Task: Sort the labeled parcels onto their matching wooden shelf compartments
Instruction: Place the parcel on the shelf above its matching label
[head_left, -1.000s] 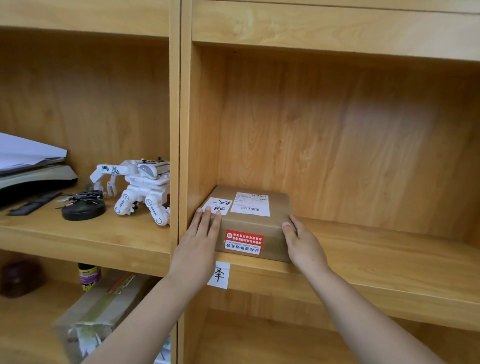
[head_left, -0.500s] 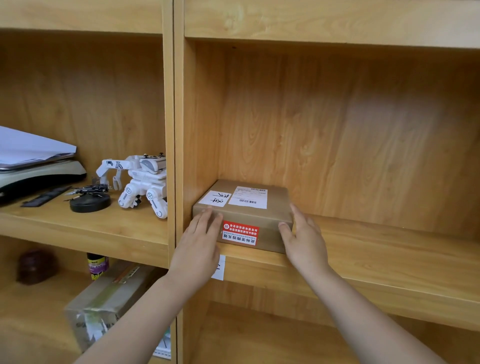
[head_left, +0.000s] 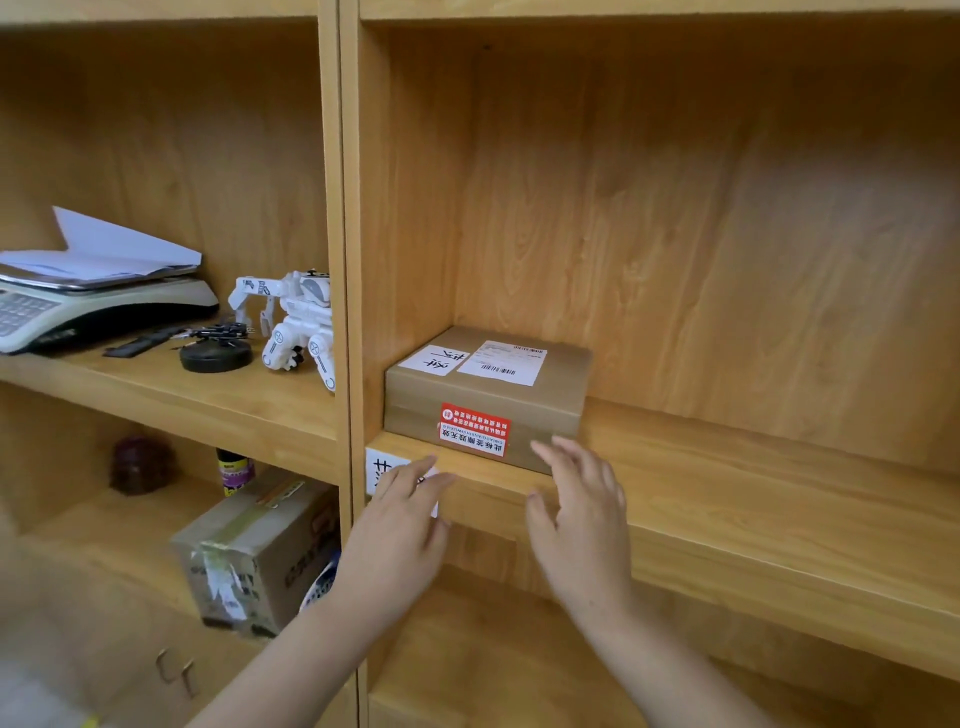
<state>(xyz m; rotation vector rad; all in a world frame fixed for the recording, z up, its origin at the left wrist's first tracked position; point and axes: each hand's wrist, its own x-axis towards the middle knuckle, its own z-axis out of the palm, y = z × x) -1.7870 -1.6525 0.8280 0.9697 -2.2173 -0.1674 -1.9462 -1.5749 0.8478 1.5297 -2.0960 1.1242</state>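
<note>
A brown cardboard parcel (head_left: 519, 400) with white labels on top and a red sticker on its front sits in the left corner of the right-hand shelf compartment (head_left: 753, 467). A white paper tag (head_left: 382, 467) is stuck on that shelf's front edge, partly hidden by my fingers. My left hand (head_left: 400, 530) hovers in front of the shelf edge below the parcel, fingers apart and empty. My right hand (head_left: 582, 519) is just in front of the parcel's lower right corner, fingers spread, holding nothing.
The left compartment holds a scale (head_left: 78, 312) with papers on it, a white toy robot (head_left: 296, 322) and a black round object (head_left: 215, 356). Below it stand a taped cardboard box (head_left: 249, 556), a small bottle (head_left: 234, 470) and a dark jar (head_left: 137, 465).
Both hands have let go of the parcel and drawn back toward me and downward. The parcel stays on the shelf, pushed in against the left wall.
</note>
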